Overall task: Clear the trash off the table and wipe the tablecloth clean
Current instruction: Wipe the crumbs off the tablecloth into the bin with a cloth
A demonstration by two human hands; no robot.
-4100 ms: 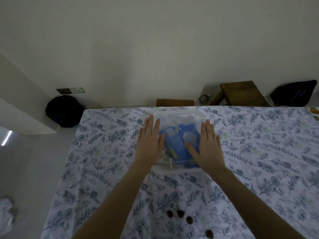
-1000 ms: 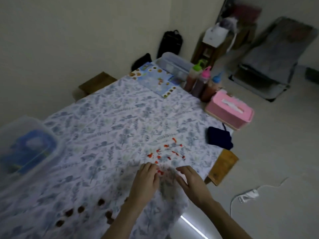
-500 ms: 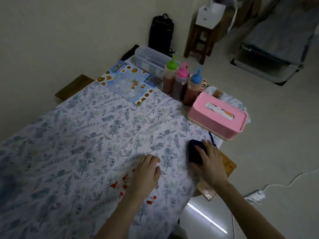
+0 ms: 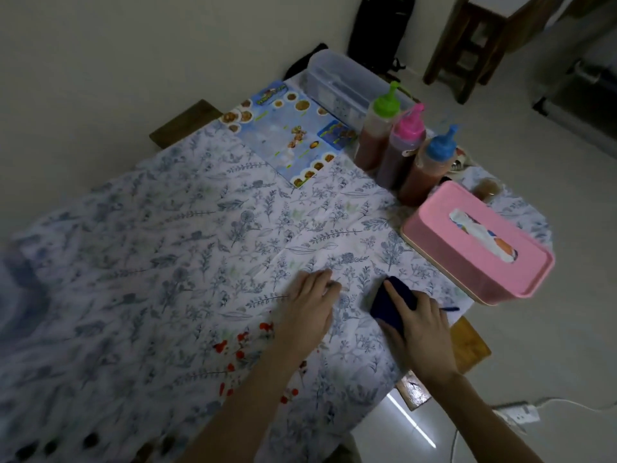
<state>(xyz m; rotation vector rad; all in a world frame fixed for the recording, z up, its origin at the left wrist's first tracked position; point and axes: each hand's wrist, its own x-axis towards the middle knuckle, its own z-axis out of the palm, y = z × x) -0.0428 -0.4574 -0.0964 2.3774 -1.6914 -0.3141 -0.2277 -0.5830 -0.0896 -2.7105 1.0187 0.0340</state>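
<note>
A white tablecloth (image 4: 187, 235) with a blue floral print covers the table. Red stains (image 4: 240, 345) are scattered on it near the front edge, partly under my left forearm. A row of dark brown spots (image 4: 90, 439) lies at the lower left. My left hand (image 4: 309, 310) rests flat on the cloth, fingers spread. My right hand (image 4: 422, 332) lies on top of a dark blue cloth (image 4: 389, 304) near the table's right edge, fingers over it; whether it grips the cloth I cannot tell.
A pink tissue box (image 4: 477, 243) stands right of my hands. Behind it are three sauce bottles (image 4: 400, 152) with green, pink and blue caps, a blue menu sheet (image 4: 290, 135) and a clear plastic box (image 4: 347, 81). A wooden stool (image 4: 467, 45) and power strip (image 4: 517, 412) are on the floor.
The view has swung from the clear container at the table's left end to the right end. Both hands moved right; my right hand reached the dark blue cloth and now covers more of it.
</note>
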